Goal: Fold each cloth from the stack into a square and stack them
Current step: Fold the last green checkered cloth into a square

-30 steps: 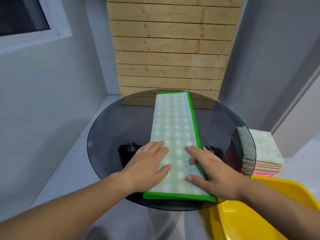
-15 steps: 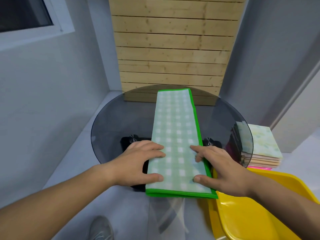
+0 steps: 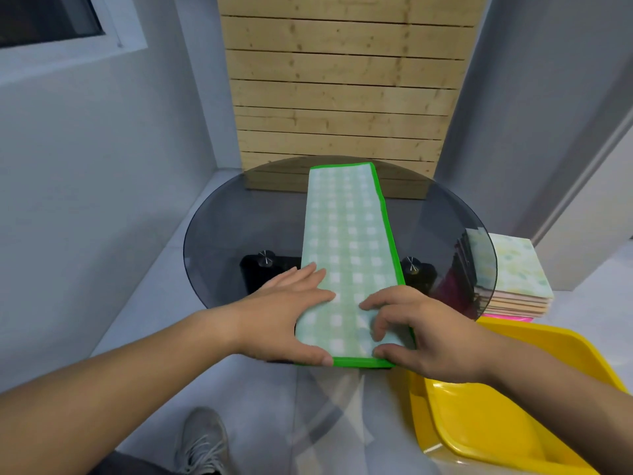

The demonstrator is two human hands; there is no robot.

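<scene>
A green checked cloth [image 3: 346,234] with a bright green hem lies on a round table [image 3: 239,228] of dark glass. It is folded into one long, narrow strip. The strip runs from the table's near edge, just right of the middle, almost to its far edge. The hem shows along the strip's right side and both ends.

Both hands are at the near end of the strip. The left hand [image 3: 284,317] lies flat at the left side. Its fingers [image 3: 308,279] are straight and close together, their tips resting on the cloth's left edge. Its thumb reaches along the near hem by the near left corner.

The right hand [image 3: 428,330] is at the near right corner. Its fingers [image 3: 373,303] are bent, with their tips pressed onto the top of the cloth. The thumb sits against the near hem, so the hand pinches that corner. Whether the thumb reaches under the cloth cannot be told.

Past the table's right edge and lower down sits a stack of cloths [image 3: 513,269], partly seen through the glass. A yellow tub [image 3: 479,423] stands beside the near right edge. A wooden panel [image 3: 342,80] leans against the wall behind the far edge. A grey shoe [image 3: 202,440] shows on the floor below the near edge.
</scene>
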